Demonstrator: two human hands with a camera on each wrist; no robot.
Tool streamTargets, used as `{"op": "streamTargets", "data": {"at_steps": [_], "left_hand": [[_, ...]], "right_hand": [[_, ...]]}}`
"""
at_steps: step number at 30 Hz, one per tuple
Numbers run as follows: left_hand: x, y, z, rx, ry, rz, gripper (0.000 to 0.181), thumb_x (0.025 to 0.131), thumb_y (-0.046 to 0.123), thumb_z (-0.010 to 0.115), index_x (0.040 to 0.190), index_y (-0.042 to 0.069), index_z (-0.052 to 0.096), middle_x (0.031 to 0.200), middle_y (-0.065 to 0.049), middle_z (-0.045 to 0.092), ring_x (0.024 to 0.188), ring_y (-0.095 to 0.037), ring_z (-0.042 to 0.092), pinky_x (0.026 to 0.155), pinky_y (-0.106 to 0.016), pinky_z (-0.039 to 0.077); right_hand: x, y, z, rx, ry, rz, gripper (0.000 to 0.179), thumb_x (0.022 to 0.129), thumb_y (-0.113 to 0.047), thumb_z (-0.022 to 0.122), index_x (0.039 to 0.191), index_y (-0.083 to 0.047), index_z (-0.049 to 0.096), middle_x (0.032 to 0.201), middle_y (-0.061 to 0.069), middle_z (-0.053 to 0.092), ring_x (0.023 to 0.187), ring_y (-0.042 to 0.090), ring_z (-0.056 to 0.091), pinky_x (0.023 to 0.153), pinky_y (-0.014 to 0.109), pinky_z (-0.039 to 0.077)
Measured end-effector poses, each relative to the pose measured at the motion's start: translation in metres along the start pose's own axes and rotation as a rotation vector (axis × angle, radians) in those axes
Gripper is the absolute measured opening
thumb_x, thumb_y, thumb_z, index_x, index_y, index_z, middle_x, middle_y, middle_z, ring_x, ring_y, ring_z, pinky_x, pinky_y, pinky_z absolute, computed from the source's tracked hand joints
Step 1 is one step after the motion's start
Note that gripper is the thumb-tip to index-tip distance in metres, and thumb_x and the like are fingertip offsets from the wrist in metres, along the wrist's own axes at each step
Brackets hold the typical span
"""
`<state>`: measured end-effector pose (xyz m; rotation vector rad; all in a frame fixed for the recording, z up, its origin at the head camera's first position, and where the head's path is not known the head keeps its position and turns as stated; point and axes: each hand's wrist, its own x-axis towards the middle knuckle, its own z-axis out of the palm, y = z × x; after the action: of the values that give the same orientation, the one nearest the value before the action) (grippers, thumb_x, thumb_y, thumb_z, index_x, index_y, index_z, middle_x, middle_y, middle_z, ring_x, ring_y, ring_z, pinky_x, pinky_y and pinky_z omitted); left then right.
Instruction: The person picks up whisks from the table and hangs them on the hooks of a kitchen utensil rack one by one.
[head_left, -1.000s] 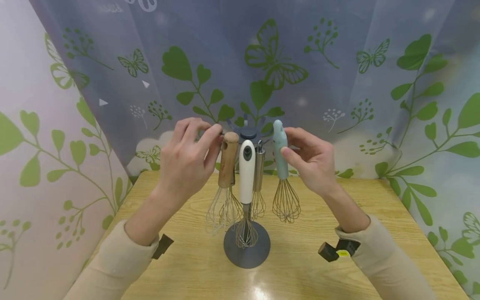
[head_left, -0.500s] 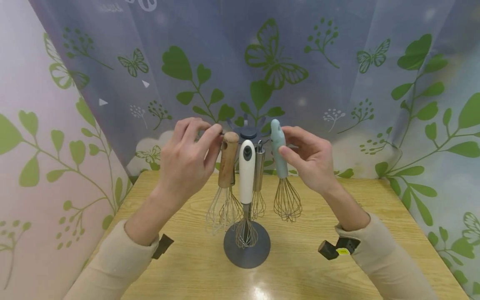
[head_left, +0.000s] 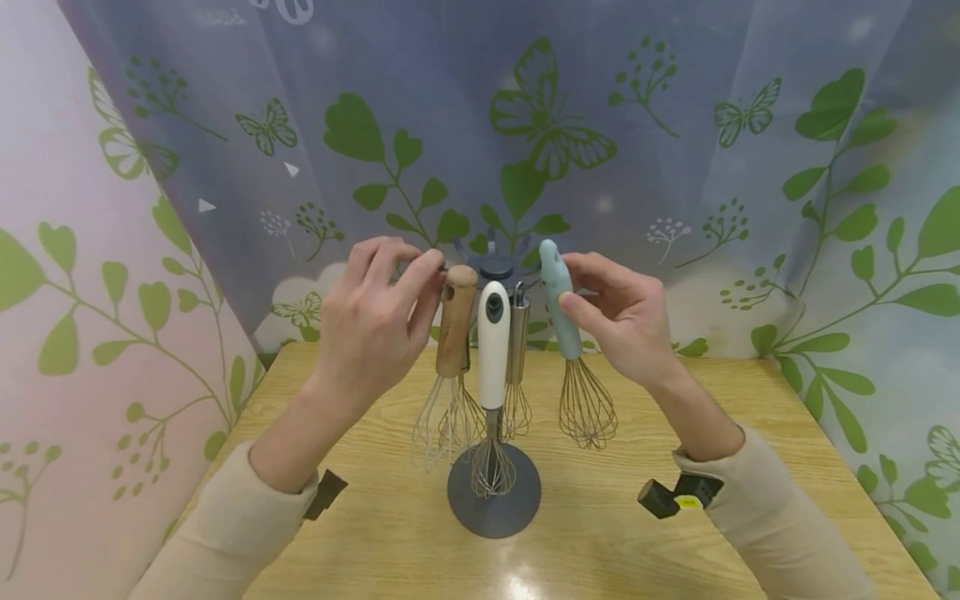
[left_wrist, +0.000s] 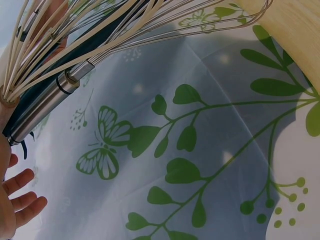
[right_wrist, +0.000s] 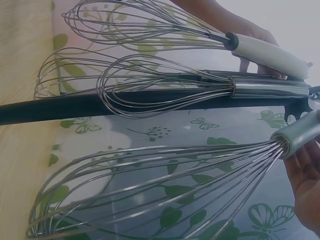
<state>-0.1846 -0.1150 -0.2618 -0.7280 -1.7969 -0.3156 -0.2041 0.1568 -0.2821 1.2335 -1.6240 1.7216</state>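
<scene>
At the table's middle stands a dark grey whisk stand [head_left: 493, 510]. Hanging from it are a white-handled whisk [head_left: 492, 346], a wooden-handled whisk [head_left: 455, 325] and a steel-handled whisk [head_left: 517, 342]; another lies partly hidden behind the wooden one. My left hand [head_left: 375, 312] is bent at the wooden handle's top, its fingertips seeming to pinch a dark hook end of the stand; the thumb is mostly hidden. With thumb and fingers, my right hand [head_left: 622, 317] grips a light blue whisk [head_left: 558, 304] just right of the stand. This whisk tilts, its top toward the hooks, its wires apart from the others.
The wooden table [head_left: 360, 533] ends at a patterned curtain [head_left: 600, 183] behind the stand, with similar patterned panels at both sides. The hanging wire heads [right_wrist: 150, 82] crowd round the stand's post. A small black camera is strapped at each wrist.
The light blue whisk has tilted further: its top moved slightly left toward the stand while its wire end swung right. My left hand and the hanging whisks have stayed in place.
</scene>
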Motion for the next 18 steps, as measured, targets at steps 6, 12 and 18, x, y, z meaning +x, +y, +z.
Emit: {"op": "streamTargets", "data": {"at_steps": [6,12,18], "left_hand": [[0.0000,0.0002,0.0003,-0.009,0.007,-0.004,0.011,0.102,0.013,0.065,0.108,0.007,0.073,0.097,-0.012,0.068,0.102,-0.036,0.063,0.066,-0.043,0.061],[-0.0003,0.0000,0.0004,-0.005,0.004,-0.006,0.012,0.102,0.013,0.065,0.108,0.007,0.073,0.097,-0.012,0.068,0.102,-0.036,0.063,0.063,-0.043,0.060],[-0.0005,0.0003,0.0006,-0.003,0.000,-0.003,0.012,0.102,0.013,0.065,0.108,0.007,0.073,0.097,-0.012,0.068,0.102,-0.036,0.063,0.066,-0.043,0.061]], "right_hand": [[0.0016,-0.0008,-0.0023,-0.021,-0.016,0.009,0.026,0.099,-0.021,0.074,0.125,-0.025,0.075,0.107,-0.011,0.077,0.092,0.003,0.073,0.076,0.019,0.063],[0.0015,-0.0021,-0.0044,-0.027,-0.019,0.037,0.028,0.099,-0.012,0.073,0.126,-0.022,0.075,0.107,-0.010,0.077,0.092,0.004,0.073,0.078,0.019,0.063],[0.0006,-0.0018,-0.0059,-0.025,-0.015,0.058,0.034,0.097,0.004,0.069,0.125,-0.014,0.076,0.105,-0.008,0.077,0.092,0.006,0.073,0.078,0.019,0.063]]}}
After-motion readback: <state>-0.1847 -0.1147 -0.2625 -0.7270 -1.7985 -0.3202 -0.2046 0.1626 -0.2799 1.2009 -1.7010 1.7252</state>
